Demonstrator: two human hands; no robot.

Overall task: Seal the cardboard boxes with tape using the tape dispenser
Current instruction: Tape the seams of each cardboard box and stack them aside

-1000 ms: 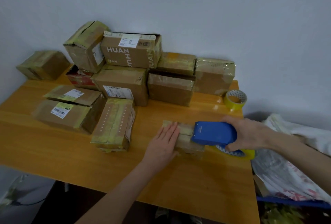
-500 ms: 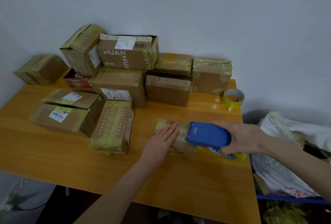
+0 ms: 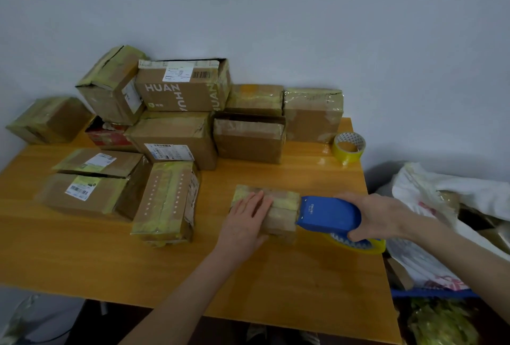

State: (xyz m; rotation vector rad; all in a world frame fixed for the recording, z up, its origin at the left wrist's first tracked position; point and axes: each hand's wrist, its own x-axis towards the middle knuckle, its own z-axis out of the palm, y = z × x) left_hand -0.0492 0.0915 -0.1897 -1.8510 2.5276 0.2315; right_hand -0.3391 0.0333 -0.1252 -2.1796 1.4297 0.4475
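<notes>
A small cardboard box (image 3: 281, 213), wrapped in yellowish tape, lies on the wooden table (image 3: 110, 256) right of centre. My left hand (image 3: 247, 223) rests flat on its left half with straight fingers. My right hand (image 3: 378, 216) grips the blue tape dispenser (image 3: 328, 213) from the right. The dispenser's front edge sits at the box's right end. Its yellow tape roll (image 3: 356, 244) shows under my right hand.
Several taped cardboard boxes (image 3: 176, 135) are piled along the wall and on the table's left half. A spare yellow tape roll (image 3: 348, 148) stands at the back right corner. White bags (image 3: 441, 206) lie beyond the table's right edge.
The dispenser has slid right, from over the box's top to its right end. My left hand stays flat on the box.
</notes>
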